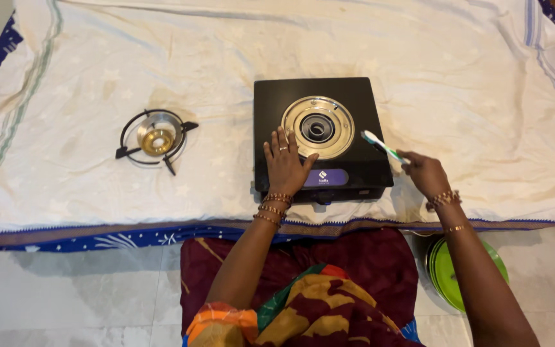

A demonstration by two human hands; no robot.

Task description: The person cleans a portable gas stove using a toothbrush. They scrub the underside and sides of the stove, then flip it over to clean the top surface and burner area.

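Two hands work over a single-burner stove (pixel 354 168) set on a white cloth (pixel 457 83) spread across the floor. My left hand (pixel 285 166) lies flat and released on the stove's black glass top, fingers spread, the fingertips just touching the edge of the round steel burner plate (pixel 297 109); it grasps nothing. My right hand (pixel 422 172) is closed around the handle of a green and white toothbrush (pixel 380 145), which slants up and to the left so that its bristled head rests at the right rim of the burner plate. That hand sits just off the stove's right edge, above the cloth.

The stove stands near the middle of the cloth, close to its front hem, with its control panel facing me. Well apart to the left, on the same cloth, lies the black pan support (pixel 125 133) with a brass burner cap (pixel 157 138) sitting inside its ring. Bangles circle both my wrists. By my right elbow, on the tiled floor (pixel 65 295), a stack of green plates (pixel 446 273) shows partly behind my forearm.
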